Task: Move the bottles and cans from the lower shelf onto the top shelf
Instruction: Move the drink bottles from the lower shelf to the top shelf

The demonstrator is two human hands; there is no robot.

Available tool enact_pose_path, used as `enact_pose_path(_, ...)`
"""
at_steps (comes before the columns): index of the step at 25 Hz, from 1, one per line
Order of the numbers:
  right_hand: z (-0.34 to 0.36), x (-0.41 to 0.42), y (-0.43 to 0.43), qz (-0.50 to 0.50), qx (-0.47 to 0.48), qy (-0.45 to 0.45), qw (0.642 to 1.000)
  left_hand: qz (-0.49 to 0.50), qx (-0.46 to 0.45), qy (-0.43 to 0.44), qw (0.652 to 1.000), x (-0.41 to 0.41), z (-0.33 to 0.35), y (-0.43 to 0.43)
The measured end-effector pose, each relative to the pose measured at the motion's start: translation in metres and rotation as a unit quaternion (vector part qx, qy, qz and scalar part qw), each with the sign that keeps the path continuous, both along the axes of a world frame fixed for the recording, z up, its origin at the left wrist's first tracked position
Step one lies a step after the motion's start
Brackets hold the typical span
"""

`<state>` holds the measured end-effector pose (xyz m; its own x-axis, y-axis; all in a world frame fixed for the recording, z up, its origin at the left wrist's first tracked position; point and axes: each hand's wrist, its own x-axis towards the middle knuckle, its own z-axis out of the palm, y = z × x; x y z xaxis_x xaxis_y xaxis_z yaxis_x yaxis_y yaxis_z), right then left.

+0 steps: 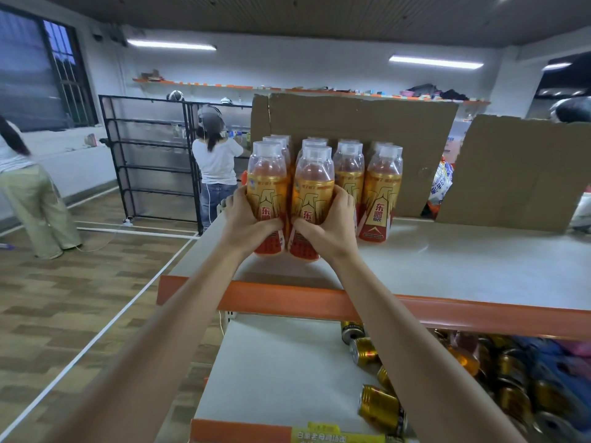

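In the middle of the frame the left hand (246, 220) is wrapped round the lower half of an orange-labelled bottle (267, 187). The right hand (331, 227) grips a second bottle (314, 190) just beside it, with fingers curled behind and thumbs across the front. Both stand upright with their bases down at the top shelf (463, 270), near its orange front edge; whether they rest on it I cannot tell. Behind them and to the right, other bottles (380, 193) of the same kind stand in rows on that shelf, backed by a cardboard sheet (367, 123). At the lower right of the frame gold cans (380, 409) lie on their sides on the lower shelf (281, 362) — the ones further right are blurred.
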<state>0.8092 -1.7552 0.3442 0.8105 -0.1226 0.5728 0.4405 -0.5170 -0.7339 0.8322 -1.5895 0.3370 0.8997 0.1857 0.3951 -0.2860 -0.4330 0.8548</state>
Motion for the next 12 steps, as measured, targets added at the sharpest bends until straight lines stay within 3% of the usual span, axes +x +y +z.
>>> enact_pose_path(4, -0.002, 0.001, -0.001, 0.004, -0.003, -0.021, 1.0, -0.006, 0.024, -0.017, 1.0, 0.025, -0.012, 0.012)
enact_pose_path(8, -0.004, 0.007, -0.002, 0.006, -0.003, -0.021, 1.0, -0.014, -0.035, -0.024, 0.999, 0.004, -0.004, 0.002)
enact_pose_path(12, -0.005, 0.011, -0.002, 0.005, -0.01, -0.02, 1.0, -0.015, -0.008, -0.055, 0.998, -0.003, -0.002, 0.001)
